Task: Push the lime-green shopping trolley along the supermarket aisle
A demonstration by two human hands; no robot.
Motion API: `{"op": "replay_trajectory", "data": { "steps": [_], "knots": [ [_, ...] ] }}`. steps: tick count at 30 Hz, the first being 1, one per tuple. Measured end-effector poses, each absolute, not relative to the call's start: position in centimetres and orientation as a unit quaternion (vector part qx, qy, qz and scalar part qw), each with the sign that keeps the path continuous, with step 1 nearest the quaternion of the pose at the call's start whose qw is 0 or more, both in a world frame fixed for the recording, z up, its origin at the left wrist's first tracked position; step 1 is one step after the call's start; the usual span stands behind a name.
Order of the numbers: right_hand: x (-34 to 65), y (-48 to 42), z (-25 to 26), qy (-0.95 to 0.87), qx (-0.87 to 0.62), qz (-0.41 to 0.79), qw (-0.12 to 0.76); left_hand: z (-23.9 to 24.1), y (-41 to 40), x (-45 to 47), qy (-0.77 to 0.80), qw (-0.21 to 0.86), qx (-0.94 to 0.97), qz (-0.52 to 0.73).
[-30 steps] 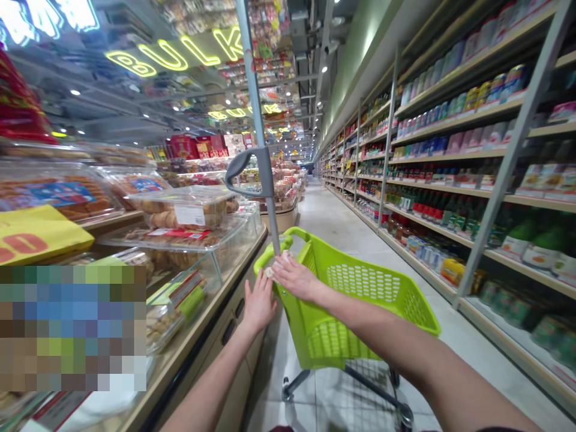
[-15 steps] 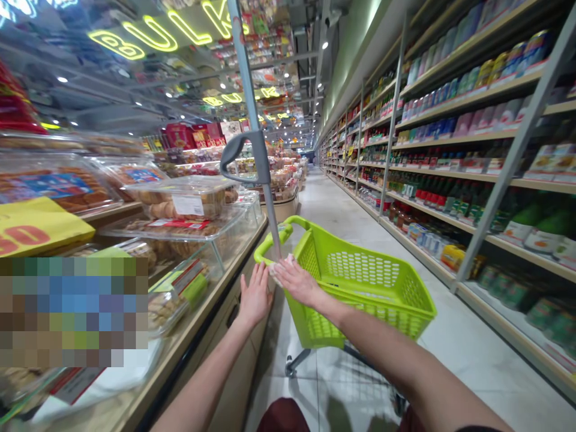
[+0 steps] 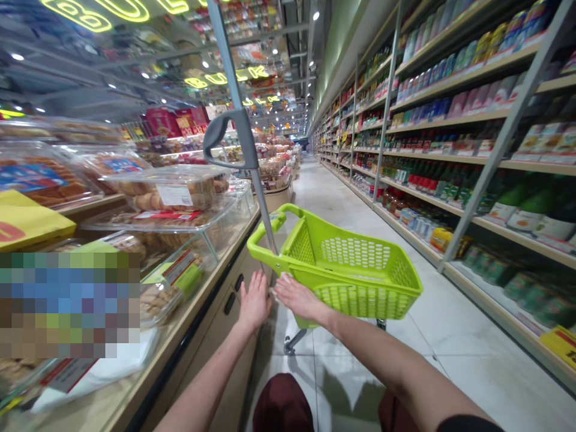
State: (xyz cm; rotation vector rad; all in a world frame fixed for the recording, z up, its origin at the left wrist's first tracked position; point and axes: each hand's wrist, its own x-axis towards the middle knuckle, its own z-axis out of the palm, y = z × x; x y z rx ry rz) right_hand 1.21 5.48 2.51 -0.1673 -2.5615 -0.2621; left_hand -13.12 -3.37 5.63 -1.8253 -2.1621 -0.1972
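Note:
My left hand [image 3: 255, 303] is raised beside the counter front with its fingers stretched out and nothing in them. Just to its right, my right hand [image 3: 300, 298] has a crumpled white tissue [image 3: 273, 292] at its fingertips, partly covered by the fingers. Both hands are below the handle [image 3: 263, 254] of a lime-green shopping trolley [image 3: 360, 297], close together and seemingly apart from the handle. The trolley's basket has perforated walls and holds nothing that I can make out. A grey pole [image 3: 265, 210] with a looped grip [image 3: 249, 141] rises by the handle.
On the left, a wooden counter [image 3: 211, 339] carries clear plastic boxes of baked goods [image 3: 173, 189] and price cards. Shelves of cans and bottles [image 3: 477, 159] line the right side. A tiled aisle [image 3: 310, 186] runs ahead between them, under neon BULK signs [image 3: 225, 78].
My hands have lowered away from the trolley handle, the right one keeping the tissue. The trolley and pole now sit slightly further left and higher in view.

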Motion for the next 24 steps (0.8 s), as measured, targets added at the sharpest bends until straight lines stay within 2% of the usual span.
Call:
{"op": "replay_trajectory", "data": {
  "steps": [2, 5, 11, 13, 15, 19, 22, 24],
  "knots": [
    [0.7, 6.0, 4.7, -0.939, -0.089, -0.08, 0.322, 5.8, -3.1, -13.1, -0.761, 0.152, -0.627, -0.072],
    [1.0, 7.0, 5.6, -0.934, -0.12, -0.075, 0.327, 5.8, -2.8, -12.4, -0.761, 0.156, -0.625, -0.081],
    [5.3, 6.2, -1.9, -0.956, -0.147, -0.099, 0.232, 4.7, -3.3, -10.9, -0.741, 0.139, -0.652, -0.075],
    [6.6, 5.7, -3.2, -0.956, -0.159, -0.103, 0.224, 4.3, -3.5, -10.6, -0.739, 0.13, -0.657, -0.07],
    [7.4, 5.6, -2.5, -0.951, -0.152, -0.105, 0.247, 4.0, -3.4, -10.4, -0.739, 0.126, -0.658, -0.07],
    [7.3, 6.4, 2.7, -0.917, -0.175, -0.115, 0.338, 4.0, -2.6, -9.5, -0.736, 0.122, -0.661, -0.077],
    [6.8, 7.2, 5.1, -0.907, -0.186, -0.129, 0.356, 4.2, -2.0, -8.2, -0.731, 0.117, -0.667, -0.084],
    [6.8, 7.6, 4.6, -0.908, -0.182, -0.14, 0.35, 4.3, -1.9, -7.4, -0.727, 0.114, -0.672, -0.086]
  ]
}}
